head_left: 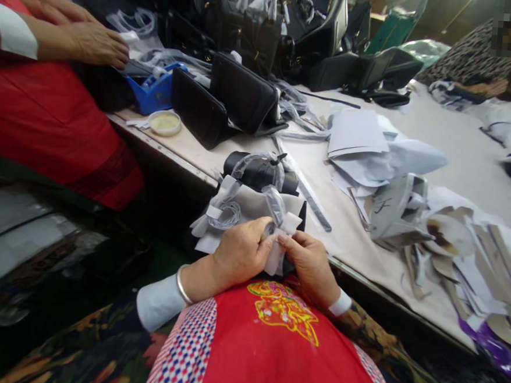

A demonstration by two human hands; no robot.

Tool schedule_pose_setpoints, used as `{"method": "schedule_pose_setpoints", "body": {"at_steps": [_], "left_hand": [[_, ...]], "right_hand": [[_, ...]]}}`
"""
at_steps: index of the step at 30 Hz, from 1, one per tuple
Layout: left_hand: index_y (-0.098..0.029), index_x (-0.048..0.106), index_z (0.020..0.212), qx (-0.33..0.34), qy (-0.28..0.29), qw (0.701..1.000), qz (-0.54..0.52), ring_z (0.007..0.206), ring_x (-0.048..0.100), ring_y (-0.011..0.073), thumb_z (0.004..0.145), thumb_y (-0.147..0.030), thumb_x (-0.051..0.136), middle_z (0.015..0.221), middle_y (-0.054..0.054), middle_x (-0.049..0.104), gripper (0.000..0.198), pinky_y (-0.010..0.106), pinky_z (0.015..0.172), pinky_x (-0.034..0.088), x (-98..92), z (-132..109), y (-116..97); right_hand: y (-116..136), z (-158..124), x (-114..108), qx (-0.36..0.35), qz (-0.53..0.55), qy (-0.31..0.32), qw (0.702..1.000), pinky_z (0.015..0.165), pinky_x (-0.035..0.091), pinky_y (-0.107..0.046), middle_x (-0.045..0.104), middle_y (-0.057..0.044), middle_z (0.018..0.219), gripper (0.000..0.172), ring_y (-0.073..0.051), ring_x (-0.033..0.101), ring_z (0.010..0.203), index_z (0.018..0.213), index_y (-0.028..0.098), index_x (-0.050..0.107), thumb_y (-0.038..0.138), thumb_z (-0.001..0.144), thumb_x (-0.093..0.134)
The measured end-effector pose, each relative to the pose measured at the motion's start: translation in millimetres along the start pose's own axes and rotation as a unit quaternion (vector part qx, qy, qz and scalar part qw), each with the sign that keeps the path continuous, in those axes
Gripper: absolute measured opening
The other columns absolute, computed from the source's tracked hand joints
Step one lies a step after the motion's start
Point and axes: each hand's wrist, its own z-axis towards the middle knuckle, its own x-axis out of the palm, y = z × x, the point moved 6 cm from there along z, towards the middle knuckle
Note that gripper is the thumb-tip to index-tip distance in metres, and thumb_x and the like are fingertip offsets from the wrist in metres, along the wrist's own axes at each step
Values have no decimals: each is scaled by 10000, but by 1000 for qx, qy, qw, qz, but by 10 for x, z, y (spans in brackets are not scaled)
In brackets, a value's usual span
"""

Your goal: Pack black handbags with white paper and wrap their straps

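A black handbag lies at the table's near edge in front of me, with white wrapping sheet over it and clear plastic around its handles. My left hand is closed at the white wrapping by the handle. My right hand pinches a strip of white wrapping between thumb and forefinger, close to the left fingertips. Left of them sits a coiled, plastic-wrapped strap with a white band round it. The bag's lower part is hidden behind my hands.
Several black bags stand at the back. A blue tray and a round dish are at the left, near a co-worker's hand. White sheets, a torn white box and cardboard scraps lie at the right.
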Motion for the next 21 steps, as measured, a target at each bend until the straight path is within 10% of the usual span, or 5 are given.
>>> {"method": "schedule_pose_setpoints", "body": {"at_steps": [9, 16, 21], "left_hand": [[-151, 596, 893, 5, 138, 978, -156, 647, 590, 164, 927, -320, 546, 751, 36, 639, 180, 267, 573, 420, 301, 59, 15], [-144, 613, 994, -6, 95, 981, -172, 620, 538, 125, 906, -267, 578, 722, -11, 574, 155, 247, 571, 437, 149, 2, 78], [-130, 597, 1194, -64, -51, 988, -134, 980, 630, 218, 882, -226, 580, 1072, 115, 581, 327, 330, 767, 594, -45, -30, 281]], "right_hand": [[74, -48, 11, -38, -18, 24, 999, 609, 464, -263, 693, -27, 769, 369, -157, 589, 670, 851, 143, 701, 500, 769, 752], [238, -22, -61, -187, -247, -25, 950, 653, 440, -302, 613, -32, 765, 295, -176, 544, 696, 882, 151, 680, 440, 866, 626], [310, -75, 16, -232, -308, -35, 922, 836, 479, -376, 650, -96, 1004, 341, -241, 602, 918, 1049, 160, 666, 431, 841, 678]]}}
